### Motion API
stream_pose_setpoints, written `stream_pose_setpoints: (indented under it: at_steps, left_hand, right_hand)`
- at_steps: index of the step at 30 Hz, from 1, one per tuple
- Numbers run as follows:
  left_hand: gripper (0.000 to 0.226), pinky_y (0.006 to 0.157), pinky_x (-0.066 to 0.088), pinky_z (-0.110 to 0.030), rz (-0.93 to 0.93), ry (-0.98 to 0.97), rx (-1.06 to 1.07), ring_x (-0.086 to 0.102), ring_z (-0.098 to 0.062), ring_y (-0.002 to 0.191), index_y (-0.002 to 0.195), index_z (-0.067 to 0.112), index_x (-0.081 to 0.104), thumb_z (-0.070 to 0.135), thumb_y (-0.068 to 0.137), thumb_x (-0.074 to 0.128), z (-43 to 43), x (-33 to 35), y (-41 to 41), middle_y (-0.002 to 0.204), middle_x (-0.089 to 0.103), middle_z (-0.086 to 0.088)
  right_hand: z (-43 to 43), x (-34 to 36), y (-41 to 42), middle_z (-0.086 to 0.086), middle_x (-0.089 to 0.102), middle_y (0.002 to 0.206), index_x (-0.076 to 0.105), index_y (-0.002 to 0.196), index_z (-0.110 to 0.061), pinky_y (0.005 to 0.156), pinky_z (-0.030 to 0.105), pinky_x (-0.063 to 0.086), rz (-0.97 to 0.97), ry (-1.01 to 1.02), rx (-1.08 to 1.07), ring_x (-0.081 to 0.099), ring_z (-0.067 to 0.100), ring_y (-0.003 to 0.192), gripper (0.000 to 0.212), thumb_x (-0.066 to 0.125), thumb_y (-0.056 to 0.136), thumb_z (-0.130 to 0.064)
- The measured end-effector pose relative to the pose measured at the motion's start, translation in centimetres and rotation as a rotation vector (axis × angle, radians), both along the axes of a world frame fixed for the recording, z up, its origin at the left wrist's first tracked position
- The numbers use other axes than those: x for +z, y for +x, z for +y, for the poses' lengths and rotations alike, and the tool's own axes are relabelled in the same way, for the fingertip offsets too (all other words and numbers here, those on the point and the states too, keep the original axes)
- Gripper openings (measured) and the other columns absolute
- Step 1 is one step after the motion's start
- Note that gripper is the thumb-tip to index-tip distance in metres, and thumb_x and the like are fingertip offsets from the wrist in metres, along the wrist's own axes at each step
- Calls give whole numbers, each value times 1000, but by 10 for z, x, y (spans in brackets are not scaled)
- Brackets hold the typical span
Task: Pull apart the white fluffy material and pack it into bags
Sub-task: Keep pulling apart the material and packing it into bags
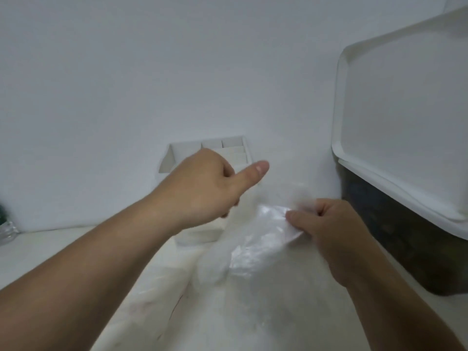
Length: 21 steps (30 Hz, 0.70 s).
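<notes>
A clear plastic bag [255, 252] hangs in front of me over the white table, blurred by motion. My right hand [331, 236] pinches the bag's upper edge between thumb and fingers. My left hand [205, 186] is raised at the bag's left side, thumb stretched toward the right and fingers curled down behind the bag's edge; whether it grips anything is hidden. A soft white mass [210, 269] that may be the fluffy material shows through the bag's lower left.
A white divided box [177, 158] stands against the wall behind my left hand. A dark bin [395, 236] with a raised white lid [405, 117] stands at the right. Flat pale bags [152, 295] lie on the table at lower left. Something green and clear [5, 229] sits at the far left edge.
</notes>
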<state>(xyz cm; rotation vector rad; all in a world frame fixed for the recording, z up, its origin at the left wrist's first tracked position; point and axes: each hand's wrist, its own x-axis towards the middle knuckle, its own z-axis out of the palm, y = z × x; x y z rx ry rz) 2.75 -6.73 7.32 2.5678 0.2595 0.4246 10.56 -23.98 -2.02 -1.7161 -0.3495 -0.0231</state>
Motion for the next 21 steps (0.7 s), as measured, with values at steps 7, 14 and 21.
stream_pose_setpoints:
  at_steps: [7, 14, 21]
  left_hand:
    - [94, 60, 57, -30, 566, -726, -36, 71, -29, 67, 97, -4, 71, 81, 85, 35, -16, -23, 31, 83, 74, -20]
    - [12, 46, 52, -26, 500, -715, 35, 66, -29, 55, 93, 4, 60, 15, 89, 57, -29, -17, 47, 72, 70, -17]
    - [16, 41, 46, -20, 348, -341, -245, 58, -16, 44, 78, 5, 64, 10, 93, 60, -11, 31, 59, 56, 60, -6]
  right_hand:
    - [5, -3, -10, -7, 28, 41, 35, 50, -19, 44, 29, 30, -659, -389, -159, 28, 13, 40, 34, 50, 80, -22]
    - [10, -12, -18, -7, 39, 50, 43, 60, -22, 44, 21, 32, -969, -500, -206, 33, 15, 41, 26, 66, 69, -16]
    - [-23, 20, -8, -9, 73, 73, 75, 86, -28, 74, 40, 57, -351, -24, 39, 69, 10, 69, 45, 58, 74, -68]
